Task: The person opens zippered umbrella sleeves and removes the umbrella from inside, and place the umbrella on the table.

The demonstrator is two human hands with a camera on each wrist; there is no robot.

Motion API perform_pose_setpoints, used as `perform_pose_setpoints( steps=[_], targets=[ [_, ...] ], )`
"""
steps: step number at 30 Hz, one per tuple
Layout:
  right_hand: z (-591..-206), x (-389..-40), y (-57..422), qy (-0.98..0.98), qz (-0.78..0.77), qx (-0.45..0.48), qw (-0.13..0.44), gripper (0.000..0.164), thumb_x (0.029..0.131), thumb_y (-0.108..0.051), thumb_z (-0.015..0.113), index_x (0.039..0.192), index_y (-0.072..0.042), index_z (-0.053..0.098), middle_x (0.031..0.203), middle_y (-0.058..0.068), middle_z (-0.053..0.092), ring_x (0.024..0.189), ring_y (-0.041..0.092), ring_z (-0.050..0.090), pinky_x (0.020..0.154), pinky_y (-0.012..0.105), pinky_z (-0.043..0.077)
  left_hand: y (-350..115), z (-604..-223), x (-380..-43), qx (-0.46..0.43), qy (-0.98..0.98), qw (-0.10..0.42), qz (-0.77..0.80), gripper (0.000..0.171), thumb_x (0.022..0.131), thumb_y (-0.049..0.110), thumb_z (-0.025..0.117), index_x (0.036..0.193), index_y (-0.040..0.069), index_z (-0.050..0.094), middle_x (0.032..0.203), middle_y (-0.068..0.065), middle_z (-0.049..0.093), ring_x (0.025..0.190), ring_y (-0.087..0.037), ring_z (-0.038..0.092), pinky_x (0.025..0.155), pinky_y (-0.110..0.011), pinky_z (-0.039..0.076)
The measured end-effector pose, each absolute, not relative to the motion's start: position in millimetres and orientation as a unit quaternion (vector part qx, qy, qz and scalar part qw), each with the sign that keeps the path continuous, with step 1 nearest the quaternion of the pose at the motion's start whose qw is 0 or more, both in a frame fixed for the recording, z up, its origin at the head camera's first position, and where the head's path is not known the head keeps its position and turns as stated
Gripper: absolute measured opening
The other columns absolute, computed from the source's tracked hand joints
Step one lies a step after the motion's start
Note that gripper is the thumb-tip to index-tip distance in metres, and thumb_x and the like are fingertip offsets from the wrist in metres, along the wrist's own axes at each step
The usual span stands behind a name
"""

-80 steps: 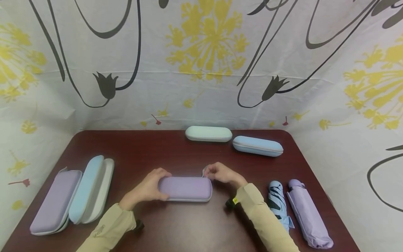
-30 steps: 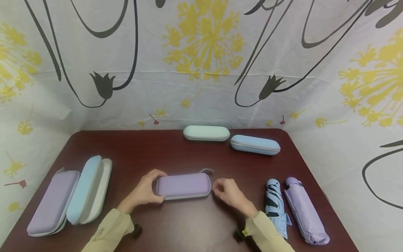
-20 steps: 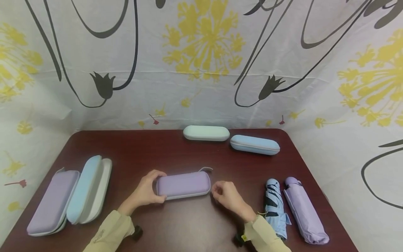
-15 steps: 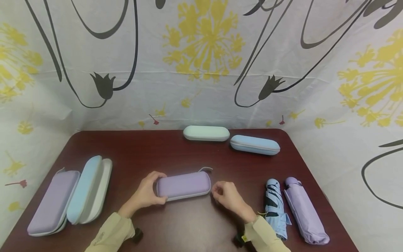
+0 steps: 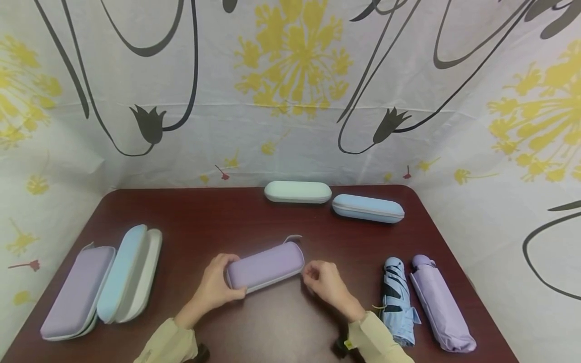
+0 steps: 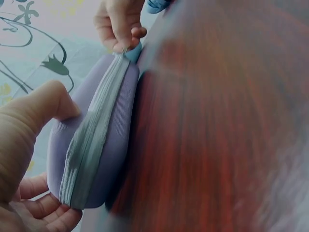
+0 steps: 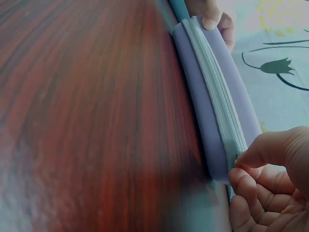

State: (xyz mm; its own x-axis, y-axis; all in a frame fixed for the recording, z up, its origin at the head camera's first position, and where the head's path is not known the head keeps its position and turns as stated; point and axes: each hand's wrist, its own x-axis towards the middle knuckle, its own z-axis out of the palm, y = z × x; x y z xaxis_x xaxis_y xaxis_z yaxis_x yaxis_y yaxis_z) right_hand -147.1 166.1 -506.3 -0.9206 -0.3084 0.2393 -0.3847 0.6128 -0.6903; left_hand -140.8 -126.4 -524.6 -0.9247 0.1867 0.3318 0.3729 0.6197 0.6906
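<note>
A purple hard zip case (image 5: 265,266) lies slightly turned at the middle of the table, its grey zip (image 6: 94,135) running along the side. My left hand (image 5: 219,286) grips its left end, thumb on the near side and fingers on the far side. At the right end my right hand (image 5: 328,286) pinches the zip pull between thumb and curled fingers, as the right wrist view shows at the zip (image 7: 219,92). The pull itself is mostly hidden by the fingertips. A small strap loop (image 5: 292,237) sticks up from the case's far right corner.
On the left lie another purple case (image 5: 79,292) and an open light-blue case (image 5: 129,275). A mint case (image 5: 297,192) and a blue case (image 5: 368,208) sit at the table's back. To the right are a folded blue umbrella (image 5: 397,302) and a folded purple umbrella (image 5: 442,305).
My right hand has moved from the case's far right corner round to its right end. The case has turned, its right end swinging away from me, with my left hand still gripping it.
</note>
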Motion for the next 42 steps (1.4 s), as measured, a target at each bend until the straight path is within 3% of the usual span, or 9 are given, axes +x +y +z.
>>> perform_pose_setpoints(
  steps=[17, 42],
  targets=[
    [-513, -145, 145, -0.883, 0.44, 0.156, 0.055, 0.011, 0.071, 0.004, 0.067, 0.072, -0.007, 0.065, 0.055, -0.005, 0.056, 0.044, -0.003, 0.045, 0.045, 0.018, 0.043, -106, -520, -126, -0.092, -0.911, 0.133, -0.38, 0.066, 0.046, 0.023, 0.081, 0.102, 0.0, 0.057, 0.096, -0.009, 0.055, 0.088, -0.024, 0.05, 0.071, -0.037, 0.044],
    [-514, -143, 131, -0.871, 0.45, 0.196, 0.025, 0.01, 0.072, 0.003, 0.067, 0.073, -0.007, 0.066, 0.059, -0.004, 0.059, 0.051, -0.001, 0.05, 0.049, 0.019, 0.046, -82, -515, -113, -0.067, -0.931, 0.154, -0.325, 0.066, 0.046, 0.031, 0.082, 0.098, 0.002, 0.053, 0.088, -0.007, 0.05, 0.078, -0.02, 0.047, 0.061, -0.032, 0.044]
  ],
)
